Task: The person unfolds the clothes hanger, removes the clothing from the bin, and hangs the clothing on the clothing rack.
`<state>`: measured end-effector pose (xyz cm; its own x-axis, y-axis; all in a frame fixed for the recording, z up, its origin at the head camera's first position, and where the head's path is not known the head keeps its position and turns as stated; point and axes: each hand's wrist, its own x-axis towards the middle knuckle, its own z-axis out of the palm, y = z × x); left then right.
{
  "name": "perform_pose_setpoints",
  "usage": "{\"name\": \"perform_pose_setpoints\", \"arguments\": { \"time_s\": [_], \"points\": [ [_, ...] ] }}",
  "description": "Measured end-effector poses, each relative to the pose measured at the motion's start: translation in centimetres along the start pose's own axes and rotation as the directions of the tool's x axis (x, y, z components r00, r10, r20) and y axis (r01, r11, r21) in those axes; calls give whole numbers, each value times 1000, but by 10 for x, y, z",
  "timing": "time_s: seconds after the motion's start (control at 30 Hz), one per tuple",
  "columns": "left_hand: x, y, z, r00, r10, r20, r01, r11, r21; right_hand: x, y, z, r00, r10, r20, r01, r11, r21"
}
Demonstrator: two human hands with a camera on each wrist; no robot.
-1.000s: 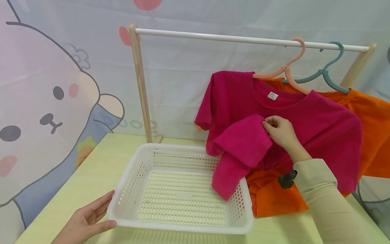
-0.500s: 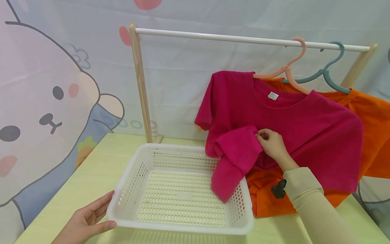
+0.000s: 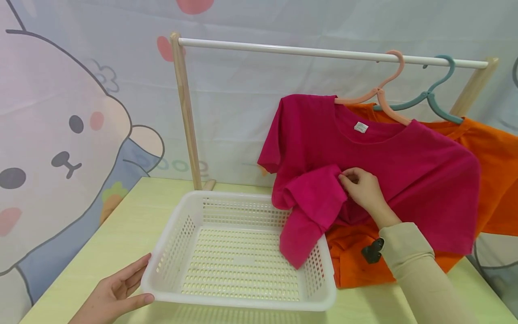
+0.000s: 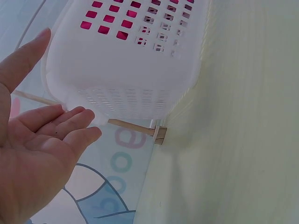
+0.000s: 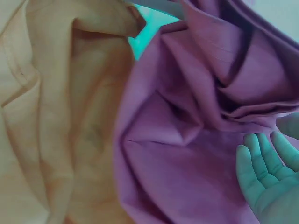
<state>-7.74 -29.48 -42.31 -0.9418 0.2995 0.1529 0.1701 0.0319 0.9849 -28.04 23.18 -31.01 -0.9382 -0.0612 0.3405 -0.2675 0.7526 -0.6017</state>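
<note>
A magenta T-shirt (image 3: 404, 171) hangs from a pink hanger (image 3: 386, 99). Its lower part is bunched and folded up, and one fold drapes over the right rim of a white perforated basket (image 3: 174, 294). In the head view my right hand (image 3: 364, 189) pinches the edge of this bunched cloth between thumb and forefinger. The right wrist view shows that hand (image 5: 275, 177) beside the folds, its other fingers extended. At the basket's near left corner is my left hand (image 3: 109, 292), thumb and fingertips at the rim. Its fingers look loosely extended in the left wrist view.
An orange T-shirt (image 3: 497, 180) hangs behind on a teal hanger (image 3: 441, 108), its lower end lying on the table (image 3: 121, 234) right of the basket. Both hangers hook over the white rail (image 3: 283, 49) of a wooden-legged rack. A printed cloth (image 3: 226, 112) covers the back.
My right hand has moved down and left with the pinched edge of the magenta T-shirt, lowering the fold. Over the last half second it barely shifts. The left hand and basket stay put.
</note>
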Motion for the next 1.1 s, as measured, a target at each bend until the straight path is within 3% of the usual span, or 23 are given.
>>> {"name": "perform_pose_setpoints", "arguments": {
  "time_s": [0.17, 0.33, 0.57, 0.87, 1.1],
  "points": [
    [0, 0, 0, 1000, -18, -4, 18, 1000, -8, -2, -10, -9, 999, -32, -30, 32, 999, 8],
    [0, 0, 0, 1000, -15, -5, 15, 1000, -5, -7, -22, -11, 994, -111, -24, 112, 993, 41],
    [0, 0, 0, 1000, 15, 0, -15, 1000, -6, -24, -40, 4, 963, -270, 9, 268, 959, 94],
    [0, 0, 2, 1000, -16, -11, 16, 1000, 3, -50, -41, 31, 940, -321, 116, 305, 943, 136],
    [0, 0, 1, 1000, 16, 3, -16, 1000, -5, -59, -27, 48, 932, -310, 189, 299, 950, 87]
  ]
}}
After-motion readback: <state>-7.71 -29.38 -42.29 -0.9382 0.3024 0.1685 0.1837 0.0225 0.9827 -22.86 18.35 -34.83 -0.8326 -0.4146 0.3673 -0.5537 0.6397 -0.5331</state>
